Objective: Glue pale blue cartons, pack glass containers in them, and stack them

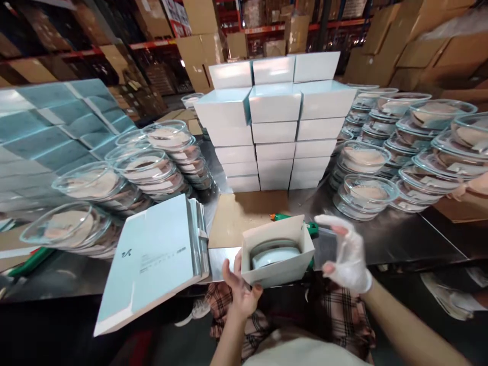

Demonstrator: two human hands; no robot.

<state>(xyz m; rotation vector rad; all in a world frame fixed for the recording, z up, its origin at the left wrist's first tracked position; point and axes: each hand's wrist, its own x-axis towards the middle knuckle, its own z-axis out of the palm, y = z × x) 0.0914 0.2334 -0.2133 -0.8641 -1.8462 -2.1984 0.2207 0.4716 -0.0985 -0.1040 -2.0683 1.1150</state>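
Note:
My left hand [240, 291] grips the near edge of an open white carton [278, 254], tilted toward me, with a round lidded glass dish [275, 253] inside it. My right hand [348, 259], in a thin clear glove, hovers just right of the carton with fingers spread, holding nothing. A stack of flat, unfolded pale blue cartons [152, 259] lies tilted to the left of the carton, overhanging the table's near edge.
A block of closed white boxes [274, 122] stands at the table's back centre. Stacks of glass dishes [160, 157] fill the left and the right [412, 142]. A green tool [285, 217] lies behind the carton on brown cardboard [236, 218]. Another person's hand [470, 188] shows at the right edge.

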